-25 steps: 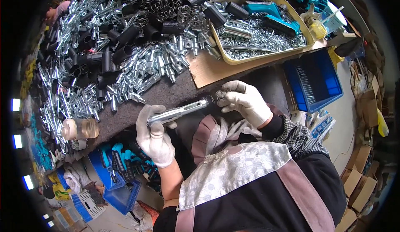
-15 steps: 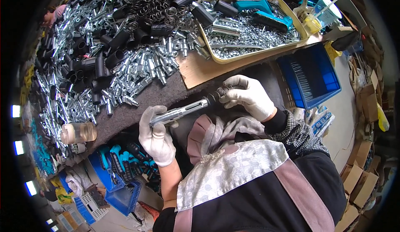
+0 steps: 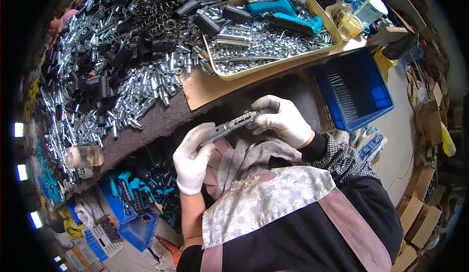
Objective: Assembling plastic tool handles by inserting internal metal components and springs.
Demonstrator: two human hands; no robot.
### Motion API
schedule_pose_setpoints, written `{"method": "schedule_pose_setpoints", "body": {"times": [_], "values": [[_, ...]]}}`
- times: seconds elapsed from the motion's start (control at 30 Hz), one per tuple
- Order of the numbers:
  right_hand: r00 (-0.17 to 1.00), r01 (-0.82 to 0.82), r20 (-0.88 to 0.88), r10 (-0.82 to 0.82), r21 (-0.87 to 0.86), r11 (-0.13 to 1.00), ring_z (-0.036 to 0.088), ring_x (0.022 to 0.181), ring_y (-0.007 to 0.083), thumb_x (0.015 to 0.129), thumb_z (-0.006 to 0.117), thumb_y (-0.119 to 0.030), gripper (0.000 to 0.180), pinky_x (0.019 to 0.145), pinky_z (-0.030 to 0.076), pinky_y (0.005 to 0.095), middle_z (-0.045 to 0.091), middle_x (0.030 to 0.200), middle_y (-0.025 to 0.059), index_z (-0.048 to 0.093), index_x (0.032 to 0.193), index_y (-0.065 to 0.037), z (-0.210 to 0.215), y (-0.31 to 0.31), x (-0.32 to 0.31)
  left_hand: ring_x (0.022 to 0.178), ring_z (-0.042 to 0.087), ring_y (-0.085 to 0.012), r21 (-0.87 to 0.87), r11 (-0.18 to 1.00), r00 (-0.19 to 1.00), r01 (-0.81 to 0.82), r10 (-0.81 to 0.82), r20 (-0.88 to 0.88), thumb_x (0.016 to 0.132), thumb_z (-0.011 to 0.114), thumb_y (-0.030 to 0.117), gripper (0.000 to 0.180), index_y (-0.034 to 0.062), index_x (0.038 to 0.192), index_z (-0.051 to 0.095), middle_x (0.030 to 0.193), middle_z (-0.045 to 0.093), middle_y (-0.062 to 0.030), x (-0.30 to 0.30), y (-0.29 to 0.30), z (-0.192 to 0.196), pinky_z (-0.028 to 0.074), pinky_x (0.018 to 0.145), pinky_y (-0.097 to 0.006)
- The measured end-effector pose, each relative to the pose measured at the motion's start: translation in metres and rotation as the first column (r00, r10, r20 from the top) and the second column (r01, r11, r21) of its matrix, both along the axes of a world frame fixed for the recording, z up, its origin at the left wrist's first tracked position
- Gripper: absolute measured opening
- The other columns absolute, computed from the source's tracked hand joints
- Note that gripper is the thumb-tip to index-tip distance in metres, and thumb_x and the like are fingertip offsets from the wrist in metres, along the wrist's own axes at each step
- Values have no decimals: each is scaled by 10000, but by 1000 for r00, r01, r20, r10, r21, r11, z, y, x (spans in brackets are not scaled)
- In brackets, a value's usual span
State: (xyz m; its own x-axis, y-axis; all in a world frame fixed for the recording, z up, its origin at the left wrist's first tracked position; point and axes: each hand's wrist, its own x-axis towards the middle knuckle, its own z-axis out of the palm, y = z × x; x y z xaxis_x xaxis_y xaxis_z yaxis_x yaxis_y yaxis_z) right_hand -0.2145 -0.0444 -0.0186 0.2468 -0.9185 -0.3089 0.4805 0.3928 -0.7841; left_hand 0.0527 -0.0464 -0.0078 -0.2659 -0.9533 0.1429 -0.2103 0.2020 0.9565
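My left hand, in a white glove, is closed round the lower left end of a slotted silver metal tube. The tube slants up to the right in front of the apron. At its upper right end, my white-gloved right hand has thumb and fingers closed over the opening. Dark coils of a spring show through the slots near that end. How much of the spring sticks out under the fingertips is hidden.
Ahead, a cream tray holds small metal parts and teal-and-black handles. Silver fittings, black sleeves and springs are heaped to its left. A blue bin stands right, a jar left, a drink cup far right.
The spring that stretched between tube and right hand is now mostly inside the tube. My right fingers have closed up to the tube's end. The tube has moved right, and the view has shifted.
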Motion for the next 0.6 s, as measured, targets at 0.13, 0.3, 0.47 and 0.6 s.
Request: {"method": "schedule_pose_setpoints", "body": {"times": [0.13,0.3,0.47,0.6], "values": [[995,-17,-101,13,-40,999,695,930,192,852,761,-52,335,823,588,319,695,1060,141,614,1133,55,-2,12,-21,839,708,-289,-128,969,913,213,-151,378,766,777,85,469,24,1219,674,975,699,-184,-41,-6,8,551,744,-345],[980,-156,-140,141,-98,983,657,962,142,876,718,-28,322,848,548,288,689,1051,99,615,1171,46,-16,25,-50,697,688,-294,-102,956,912,274,-224,343,750,812,101,322,10,1049,736,821,694,-163,-85,0,10,540,644,-341],[658,-145,-663,-357,-577,804,673,908,194,841,722,-175,246,834,536,334,723,967,114,730,1025,-12,-27,-14,-168,740,704,-267,-104,978,919,183,-133,370,750,778,32,277,-25,1016,726,860,714,-175,-107,16,-8,545,687,-331],[186,173,-914,-360,-330,928,712,850,304,817,700,-195,238,790,553,371,739,921,173,744,968,-16,-118,-32,-315,775,708,-290,-4,997,913,81,-73,401,758,759,63,247,-33,983,732,887,720,-194,-123,20,-7,547,740,-340]]}}
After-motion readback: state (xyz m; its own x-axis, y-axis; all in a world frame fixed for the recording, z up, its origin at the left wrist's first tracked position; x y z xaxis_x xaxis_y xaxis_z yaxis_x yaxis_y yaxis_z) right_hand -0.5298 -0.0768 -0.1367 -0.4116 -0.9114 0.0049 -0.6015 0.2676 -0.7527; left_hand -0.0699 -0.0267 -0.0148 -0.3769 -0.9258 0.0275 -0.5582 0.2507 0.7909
